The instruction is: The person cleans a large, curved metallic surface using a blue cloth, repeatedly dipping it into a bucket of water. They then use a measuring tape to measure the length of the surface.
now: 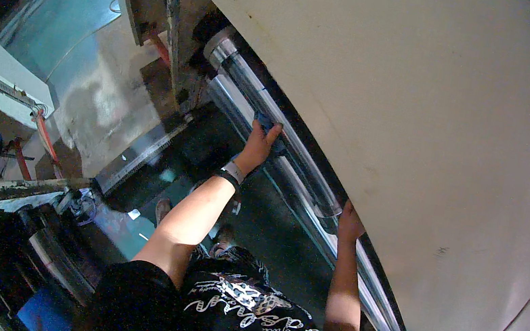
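Note:
My left hand (259, 147) presses a bunched blue cloth (278, 147) against a pair of long shiny metal rollers. The fingers are closed on the cloth, with the thumb lying along the upper roller (309, 169). Below it runs the lower roller (296, 185), parallel and just as glossy. Farther along to the right, my right hand (350, 225) reaches to the rollers at the edge of the large cream panel (432, 149). Its fingers are mostly hidden there, so their grip does not show. A band and a bracelet circle my left wrist.
The cream panel overhangs the rollers on the right. A metal frame post (174, 29) rises at their far end. Beyond lies a stained floor (99, 82) with red pipes (47, 143). Dark machine parts (54, 247) and a blue object (48, 312) are at lower left.

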`<state>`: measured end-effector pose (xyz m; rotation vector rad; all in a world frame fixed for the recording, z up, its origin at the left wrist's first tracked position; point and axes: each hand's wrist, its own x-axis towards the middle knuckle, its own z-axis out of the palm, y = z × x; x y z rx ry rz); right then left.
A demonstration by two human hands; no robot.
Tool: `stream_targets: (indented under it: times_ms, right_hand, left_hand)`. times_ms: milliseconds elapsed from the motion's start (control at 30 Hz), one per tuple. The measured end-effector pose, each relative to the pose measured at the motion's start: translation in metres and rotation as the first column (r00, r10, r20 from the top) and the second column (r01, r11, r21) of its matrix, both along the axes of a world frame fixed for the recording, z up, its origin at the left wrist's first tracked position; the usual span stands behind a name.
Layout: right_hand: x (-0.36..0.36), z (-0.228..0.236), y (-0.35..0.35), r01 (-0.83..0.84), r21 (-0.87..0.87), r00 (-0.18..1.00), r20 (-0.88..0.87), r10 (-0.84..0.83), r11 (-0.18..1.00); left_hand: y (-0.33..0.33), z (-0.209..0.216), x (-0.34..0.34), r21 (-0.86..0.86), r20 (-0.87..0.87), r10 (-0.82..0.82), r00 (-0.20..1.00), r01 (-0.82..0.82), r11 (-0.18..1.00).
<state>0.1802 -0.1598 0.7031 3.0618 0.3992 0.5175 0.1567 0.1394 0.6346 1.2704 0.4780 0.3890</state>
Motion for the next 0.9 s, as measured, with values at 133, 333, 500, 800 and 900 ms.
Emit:
stream_targets:
  times_ms: [133, 333, 500, 800, 900]
  right_hand:
    - [-0.004, 0.0, 0.0, 0.004, 0.002, 0.999, 0.032, -0.004, 1.0]
    - [-0.013, -0.003, -0.006, 0.009, -0.017, 0.997, 0.082, -0.007, 1.0]
    - [-0.014, -0.006, -0.003, -0.014, -0.021, 0.989, 0.146, 0.017, 1.0]
    - [-0.027, 0.013, 0.007, -0.06, -0.116, 0.979, 0.185, 0.081, 0.991]
    - [-0.018, 0.018, 0.017, -0.134, -0.112, 0.974, 0.17, 0.152, 0.985]
  left_hand:
    - [0.002, 0.009, -0.005, -0.051, -0.028, 0.054, 0.998, -0.055, 0.997]
    - [0.017, 0.045, -0.04, -0.151, 0.059, 0.412, 0.909, -0.4, 0.904]
    - [0.054, 0.039, -0.021, 0.346, 0.25, 0.367, 0.896, -0.437, 0.83]
    - [0.098, 0.079, 0.046, 0.877, 0.422, -0.008, 0.906, -0.406, 0.257]
    - [0.014, 0.027, 0.044, 0.765, 0.47, -0.019, 0.883, -0.396, 0.508]
